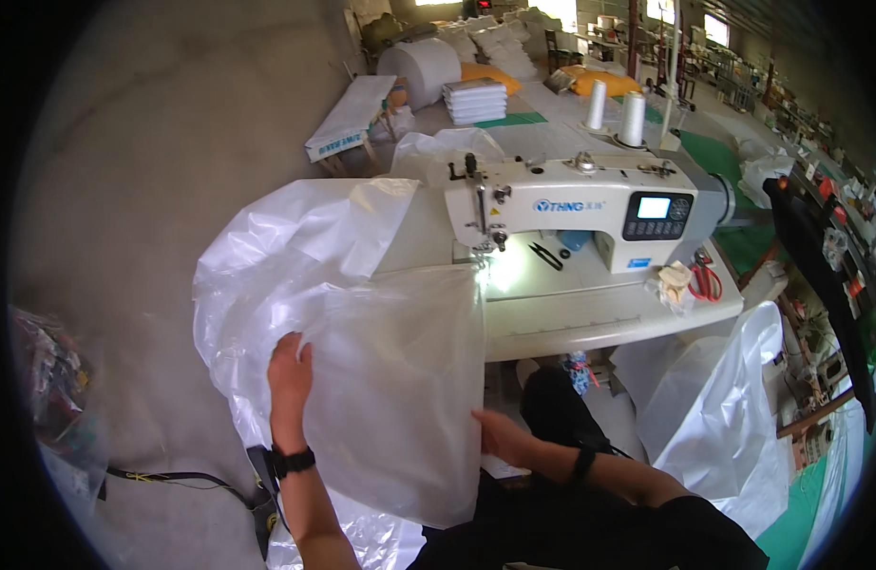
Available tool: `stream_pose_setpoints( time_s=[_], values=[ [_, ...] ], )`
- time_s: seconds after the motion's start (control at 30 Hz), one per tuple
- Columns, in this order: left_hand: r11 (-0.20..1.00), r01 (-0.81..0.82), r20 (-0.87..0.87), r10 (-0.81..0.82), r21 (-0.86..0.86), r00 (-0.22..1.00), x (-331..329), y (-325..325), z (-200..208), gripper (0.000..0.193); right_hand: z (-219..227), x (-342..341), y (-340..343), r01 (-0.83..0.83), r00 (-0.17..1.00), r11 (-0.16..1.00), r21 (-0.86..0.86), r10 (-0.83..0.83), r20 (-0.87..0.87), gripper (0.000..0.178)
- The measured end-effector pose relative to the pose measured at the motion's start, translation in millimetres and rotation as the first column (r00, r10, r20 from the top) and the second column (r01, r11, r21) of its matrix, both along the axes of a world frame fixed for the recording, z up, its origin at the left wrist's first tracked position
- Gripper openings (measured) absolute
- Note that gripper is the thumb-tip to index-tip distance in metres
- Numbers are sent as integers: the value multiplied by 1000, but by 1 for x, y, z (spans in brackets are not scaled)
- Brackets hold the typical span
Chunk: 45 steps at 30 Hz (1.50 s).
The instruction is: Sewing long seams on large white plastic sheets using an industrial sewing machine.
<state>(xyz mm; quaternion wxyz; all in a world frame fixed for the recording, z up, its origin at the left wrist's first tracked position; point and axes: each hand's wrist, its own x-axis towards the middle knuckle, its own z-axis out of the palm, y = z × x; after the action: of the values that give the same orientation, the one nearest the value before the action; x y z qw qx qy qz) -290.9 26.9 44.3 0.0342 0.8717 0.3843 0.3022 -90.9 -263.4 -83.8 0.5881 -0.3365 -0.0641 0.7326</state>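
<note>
A large translucent white plastic sheet (400, 380) hangs from the sewing machine's bed toward me, with its upper right corner by the needle (485, 261). My left hand (291, 372) rests on the sheet's left part, thumb and fingers a little apart. At the sheet's right edge, my right hand (504, 440) pinches the plastic between thumb and fingers; part of those fingers is hidden. The white sewing machine (571, 204) has a lit screen and a bright lamp at its needle. More crumpled film (267, 256) spreads over the left side of the bed.
Black thread snips (546, 256) lie under the machine arm. Red-handled scissors (707, 283) sit at the bed's right end beside a crumpled cloth (676, 277). Two white thread cones (632, 120) stand behind. More plastic (714, 408) hangs at the right. A white bench (352, 116) stands farther back.
</note>
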Motion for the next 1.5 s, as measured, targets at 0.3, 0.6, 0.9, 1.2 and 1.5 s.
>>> stream_pose_setpoints(
  time_s=[0.3, 0.6, 0.9, 1.2, 1.5],
  values=[
    [867, 412, -74, -448, -280, 891, 88, -186, -26, 20, 20, -1, 10, 222, 686, 960, 168, -277, 673, 26],
    [885, 358, -79, -396, -298, 915, 93, -219, -60, 13, 28, 15, 10, 241, 772, 969, 53, -224, 595, 30],
    [871, 274, -229, -388, -408, 893, 88, -217, -43, 17, 12, 39, 45, 334, -77, 901, 276, -265, 961, 41],
    [949, 271, 22, -271, -163, 962, 67, -159, -43, 26, 50, 68, 46, 207, -493, 977, -51, 150, 857, 55],
    [998, 39, -125, -45, -51, 991, 70, -73, -83, 47, 52, 67, 64, 203, -366, 979, -32, 106, 925, 60]
  ],
)
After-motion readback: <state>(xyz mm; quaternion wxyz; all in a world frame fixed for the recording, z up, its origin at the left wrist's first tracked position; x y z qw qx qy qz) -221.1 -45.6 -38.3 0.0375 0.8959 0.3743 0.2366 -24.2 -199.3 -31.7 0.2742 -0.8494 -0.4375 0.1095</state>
